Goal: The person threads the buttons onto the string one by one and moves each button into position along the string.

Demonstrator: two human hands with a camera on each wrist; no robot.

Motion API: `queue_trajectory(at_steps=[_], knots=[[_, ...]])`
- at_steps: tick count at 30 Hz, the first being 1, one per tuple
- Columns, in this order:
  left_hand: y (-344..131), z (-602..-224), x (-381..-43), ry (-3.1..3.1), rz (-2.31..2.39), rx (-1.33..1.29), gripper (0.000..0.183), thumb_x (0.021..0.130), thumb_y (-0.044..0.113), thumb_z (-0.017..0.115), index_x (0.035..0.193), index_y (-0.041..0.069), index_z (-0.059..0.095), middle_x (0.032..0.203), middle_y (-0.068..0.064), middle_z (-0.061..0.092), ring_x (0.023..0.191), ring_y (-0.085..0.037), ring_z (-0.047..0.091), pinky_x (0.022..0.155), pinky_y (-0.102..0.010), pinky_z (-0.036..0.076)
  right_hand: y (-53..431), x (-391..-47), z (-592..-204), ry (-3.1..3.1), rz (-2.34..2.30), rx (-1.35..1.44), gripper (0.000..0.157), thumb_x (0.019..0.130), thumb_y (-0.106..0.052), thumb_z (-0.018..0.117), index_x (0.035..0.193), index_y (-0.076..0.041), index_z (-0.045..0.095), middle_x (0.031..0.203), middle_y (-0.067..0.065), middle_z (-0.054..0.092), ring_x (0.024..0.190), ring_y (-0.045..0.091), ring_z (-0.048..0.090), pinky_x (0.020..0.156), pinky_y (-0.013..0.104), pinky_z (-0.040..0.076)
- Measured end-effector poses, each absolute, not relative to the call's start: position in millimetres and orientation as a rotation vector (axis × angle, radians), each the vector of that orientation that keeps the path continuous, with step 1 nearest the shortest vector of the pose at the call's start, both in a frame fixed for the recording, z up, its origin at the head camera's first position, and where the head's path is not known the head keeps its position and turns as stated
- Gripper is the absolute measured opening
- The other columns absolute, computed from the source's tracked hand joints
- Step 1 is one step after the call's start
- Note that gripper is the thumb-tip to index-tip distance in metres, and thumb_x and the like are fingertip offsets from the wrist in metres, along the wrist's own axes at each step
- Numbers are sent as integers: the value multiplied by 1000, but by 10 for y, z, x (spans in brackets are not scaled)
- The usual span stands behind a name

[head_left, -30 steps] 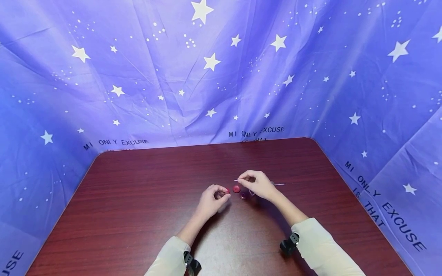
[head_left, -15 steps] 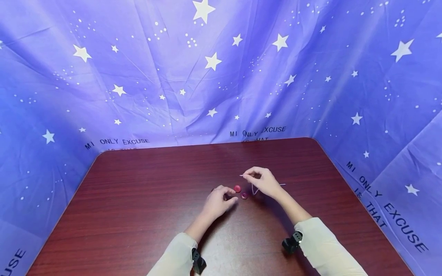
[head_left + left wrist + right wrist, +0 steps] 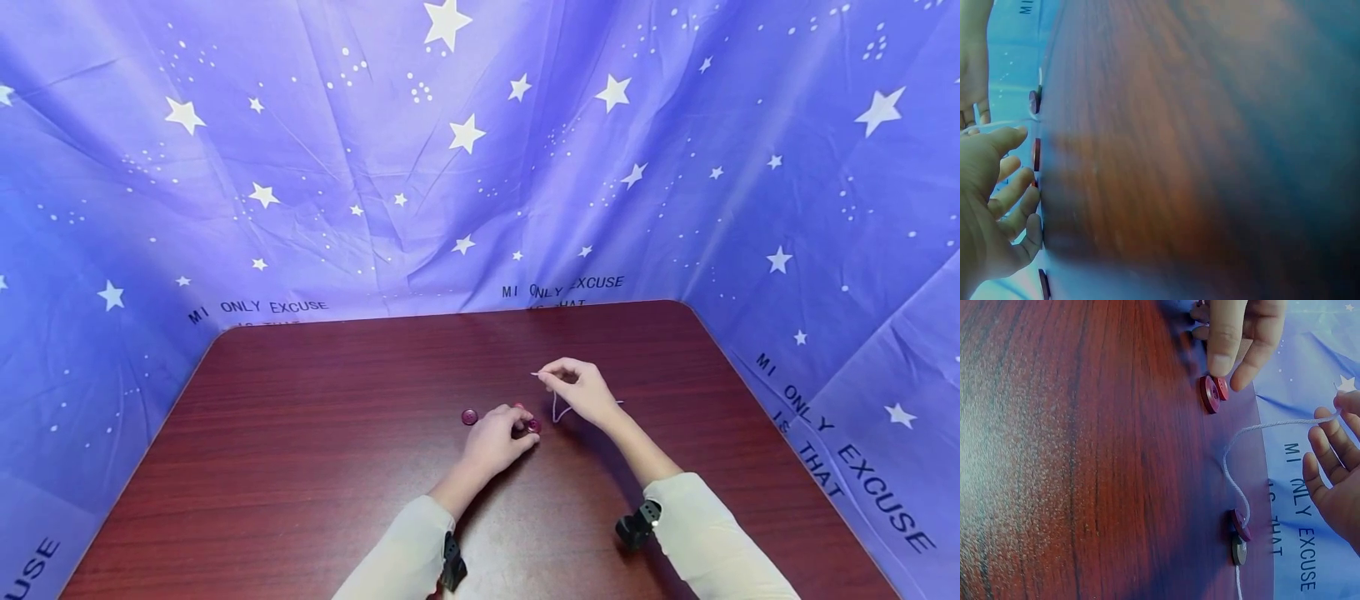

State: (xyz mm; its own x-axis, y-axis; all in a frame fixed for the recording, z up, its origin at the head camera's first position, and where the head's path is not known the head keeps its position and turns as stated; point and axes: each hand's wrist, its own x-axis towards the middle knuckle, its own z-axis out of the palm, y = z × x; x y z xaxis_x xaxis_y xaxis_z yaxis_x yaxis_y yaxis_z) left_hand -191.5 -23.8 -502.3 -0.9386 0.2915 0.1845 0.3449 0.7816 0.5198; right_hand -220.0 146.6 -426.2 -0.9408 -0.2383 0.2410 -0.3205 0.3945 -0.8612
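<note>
My left hand (image 3: 491, 442) reaches low over the table, thumb and fingers apart on either side of a purple button (image 3: 534, 426). In the right wrist view its thumb tip is right at that button's rim, with a red button (image 3: 1223, 389) just behind. Another dark purple button (image 3: 469, 417) lies to the left of this hand. Raised a little above the table, my right hand (image 3: 581, 396) pinches one end of a white string (image 3: 1225, 465) between thumb and fingertip. The string droops to a purple button (image 3: 1240, 525) and a grey-green button (image 3: 1239, 551) threaded on it.
The dark red wooden table (image 3: 300, 467) ends at a back edge against a blue curtain (image 3: 337, 150) with white stars and black lettering. The string's far end trails on the table behind the right wrist.
My left hand has let go of a button, now lying on the table, and moved right to the other buttons. My right hand has moved slightly right and away with the string end.
</note>
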Motion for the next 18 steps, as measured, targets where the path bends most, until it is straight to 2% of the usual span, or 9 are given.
queue_trajectory(at_steps=[9,18], knots=[[-150,-5010,-1951,-2937,-678,-487,37,78,42,71,110,23,66,83,9,63,77,-10,62,62,-24,44,1489,-2207,-4280,-2567,1614,491,12,88,-6,63,92,3,68,73,19,65,66,33,59,53,18,42],[-114,-4961,-1939,-2956,-580,-490,29,79,41,70,104,25,68,81,8,61,73,-8,60,59,-25,41,1482,-2202,-4260,-2567,1628,468,12,87,-5,63,92,5,67,75,23,66,69,35,61,55,17,43]])
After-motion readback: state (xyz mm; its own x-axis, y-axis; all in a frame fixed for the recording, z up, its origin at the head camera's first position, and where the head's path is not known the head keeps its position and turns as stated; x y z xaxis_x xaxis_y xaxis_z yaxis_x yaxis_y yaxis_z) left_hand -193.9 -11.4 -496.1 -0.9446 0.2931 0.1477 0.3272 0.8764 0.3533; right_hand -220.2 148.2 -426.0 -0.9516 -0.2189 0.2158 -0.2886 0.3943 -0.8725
